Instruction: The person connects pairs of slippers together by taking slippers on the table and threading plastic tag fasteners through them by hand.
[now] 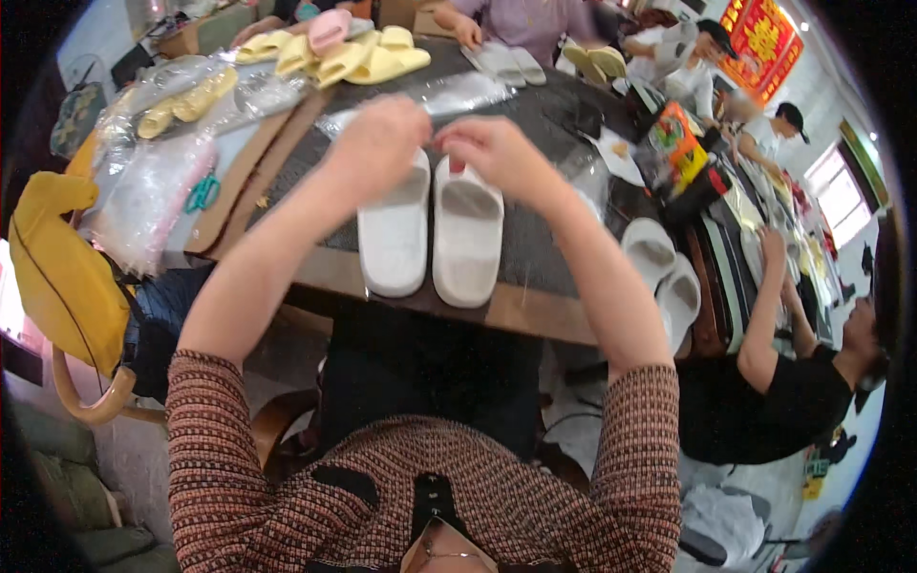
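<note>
Head view: 2 white slippers paired, heels toward you, presumably for easy reach.
Your left hand, right hand: fingers narrowed; any hold indiscernible.

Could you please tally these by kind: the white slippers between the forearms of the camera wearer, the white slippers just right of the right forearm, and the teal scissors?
Front white slippers: 2
Right-side white slippers: 2
Teal scissors: 1
Total: 5
</note>
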`<state>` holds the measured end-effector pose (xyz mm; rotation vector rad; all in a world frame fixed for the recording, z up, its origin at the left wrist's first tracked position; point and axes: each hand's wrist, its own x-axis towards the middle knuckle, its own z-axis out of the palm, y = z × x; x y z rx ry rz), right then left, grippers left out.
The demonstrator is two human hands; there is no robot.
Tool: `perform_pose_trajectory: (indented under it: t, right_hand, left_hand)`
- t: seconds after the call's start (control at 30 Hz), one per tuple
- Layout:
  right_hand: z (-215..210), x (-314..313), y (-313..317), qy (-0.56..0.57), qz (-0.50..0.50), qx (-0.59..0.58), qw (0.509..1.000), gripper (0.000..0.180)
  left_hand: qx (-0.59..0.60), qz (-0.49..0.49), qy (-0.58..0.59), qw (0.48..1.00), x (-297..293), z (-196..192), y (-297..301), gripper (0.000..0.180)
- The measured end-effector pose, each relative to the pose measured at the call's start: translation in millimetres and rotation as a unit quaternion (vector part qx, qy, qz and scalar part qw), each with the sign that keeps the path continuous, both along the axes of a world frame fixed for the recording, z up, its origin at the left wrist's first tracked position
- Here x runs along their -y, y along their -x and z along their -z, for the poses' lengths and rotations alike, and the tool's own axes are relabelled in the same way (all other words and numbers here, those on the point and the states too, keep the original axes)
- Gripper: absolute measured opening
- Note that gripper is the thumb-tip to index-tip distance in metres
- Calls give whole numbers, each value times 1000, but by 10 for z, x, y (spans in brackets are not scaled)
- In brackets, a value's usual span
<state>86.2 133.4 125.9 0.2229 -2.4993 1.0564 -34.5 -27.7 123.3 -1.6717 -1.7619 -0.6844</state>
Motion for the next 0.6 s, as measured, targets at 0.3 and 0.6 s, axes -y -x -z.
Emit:
perform_pose_trajectory:
  t: [0.3,0.6]
  right_hand:
    - [-8,-456,-247,70,16,107,992,14]
    - [152,-71,-698,-233,84,-39,968,10]
  left_hand:
    - [233,10,-58,971,163,114,172,8]
    - [272,76,48,958,471,372,-166,7]
